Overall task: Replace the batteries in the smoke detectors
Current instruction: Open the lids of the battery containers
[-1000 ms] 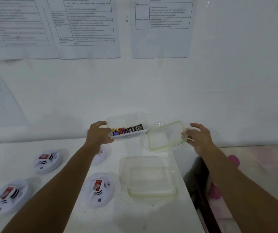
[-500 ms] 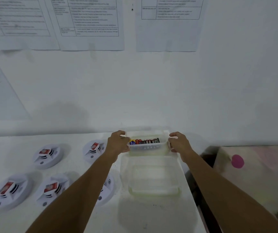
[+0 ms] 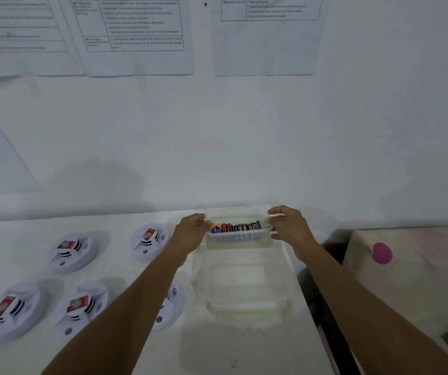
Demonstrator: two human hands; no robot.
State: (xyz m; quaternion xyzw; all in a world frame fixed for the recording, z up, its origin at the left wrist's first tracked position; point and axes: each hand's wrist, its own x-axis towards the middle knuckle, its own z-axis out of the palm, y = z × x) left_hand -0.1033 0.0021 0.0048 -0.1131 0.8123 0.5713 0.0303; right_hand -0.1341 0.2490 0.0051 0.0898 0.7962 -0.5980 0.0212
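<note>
A clear plastic battery box (image 3: 237, 236) holds a row of red, blue and black batteries (image 3: 235, 227). It stands at the back of the white table (image 3: 244, 347), by the wall. My left hand (image 3: 190, 234) grips its left end and my right hand (image 3: 289, 228) curls round its right end. A pale green rim shows just under the box. Several white round smoke detectors with red-labelled batteries lie to the left, two of them at the back (image 3: 72, 251) (image 3: 148, 240) and one in front (image 3: 80, 307). My left forearm partly hides another detector (image 3: 170, 307).
An empty clear container with a green rim (image 3: 244, 312) stands just in front of the battery box. The table's right edge drops off beside it, and past the edge lies a pale cloth with a pink dot (image 3: 382, 253). Printed sheets (image 3: 136, 36) hang on the wall.
My right hand no longer holds the green-rimmed lid and has come to the battery box's right end. The box has come down onto the table behind the empty container.
</note>
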